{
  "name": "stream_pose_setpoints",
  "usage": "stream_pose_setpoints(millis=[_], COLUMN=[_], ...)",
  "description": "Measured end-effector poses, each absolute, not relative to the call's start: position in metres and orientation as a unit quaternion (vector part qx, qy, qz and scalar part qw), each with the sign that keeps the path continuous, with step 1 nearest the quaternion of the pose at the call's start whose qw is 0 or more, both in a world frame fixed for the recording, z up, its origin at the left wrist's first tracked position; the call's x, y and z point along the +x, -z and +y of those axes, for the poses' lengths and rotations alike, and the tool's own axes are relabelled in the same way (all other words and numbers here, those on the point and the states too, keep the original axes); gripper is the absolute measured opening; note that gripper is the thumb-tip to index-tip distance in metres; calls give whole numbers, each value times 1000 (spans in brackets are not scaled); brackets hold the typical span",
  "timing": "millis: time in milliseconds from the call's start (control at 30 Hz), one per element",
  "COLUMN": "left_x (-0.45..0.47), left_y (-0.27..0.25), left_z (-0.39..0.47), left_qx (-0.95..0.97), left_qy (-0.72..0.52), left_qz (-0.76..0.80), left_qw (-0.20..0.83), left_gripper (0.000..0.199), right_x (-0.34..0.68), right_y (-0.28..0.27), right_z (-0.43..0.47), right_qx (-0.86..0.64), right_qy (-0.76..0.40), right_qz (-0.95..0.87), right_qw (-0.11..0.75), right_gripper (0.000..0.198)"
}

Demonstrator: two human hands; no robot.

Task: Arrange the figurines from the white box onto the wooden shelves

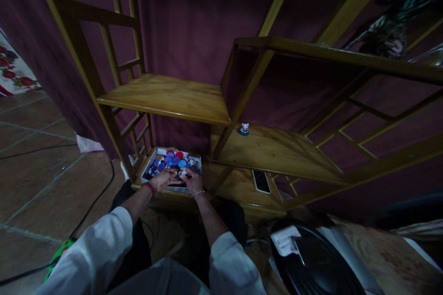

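Note:
My left hand (pixel 166 179) and my right hand (pixel 193 181) meet over the front of a shallow white box (pixel 151 160) on the low shelf at the left. Between their fingertips is a small figurine (pixel 182 173), pale on top with a dark lower part; its details are too small to make out. Both hands are closed on it. In the box lie round blue, purple and red pieces (pixel 169 159) and several small figures. Another little figurine (pixel 244 129), white on a dark round base, stands upright on the shelf board right of the box.
Wooden shelf boards (pixel 166 97) and posts stand close above and around the hands. A phone (pixel 261 181) lies on the lower board at right. A black round lidded object (pixel 318 258) sits at the lower right. Cables (pixel 93 214) cross the tiled floor at left.

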State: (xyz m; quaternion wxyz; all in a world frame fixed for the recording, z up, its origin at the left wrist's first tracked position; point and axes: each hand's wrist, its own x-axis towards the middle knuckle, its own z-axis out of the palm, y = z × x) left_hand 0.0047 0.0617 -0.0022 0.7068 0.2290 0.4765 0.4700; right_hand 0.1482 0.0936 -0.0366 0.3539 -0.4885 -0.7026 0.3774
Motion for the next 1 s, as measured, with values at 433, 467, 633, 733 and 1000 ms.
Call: stream_pose_setpoints(millis=[433,467,633,733,1000], left_x=[3,3,2,2,2], left_y=[8,8,10,12,12], left_z=[64,64,65,65,64], left_qx=[239,242,239,238,239], left_qy=[-450,-449,-450,-457,-463], left_qz=[472,471,473,468,465], left_qw=[719,720,718,718,716], left_gripper=[6,5,5,7,12], right_x=[149,149,148,148,146], right_y=[35,35,37,37,36], right_z=[92,92,92,92,91], right_qx=[-468,-468,-473,-477,-488], right_qy=[-379,-378,-359,-345,-342], right_qz=[-713,-714,-722,-726,-718], right_qw=[358,358,357,356,359], right_gripper=[27,27,27,25,21])
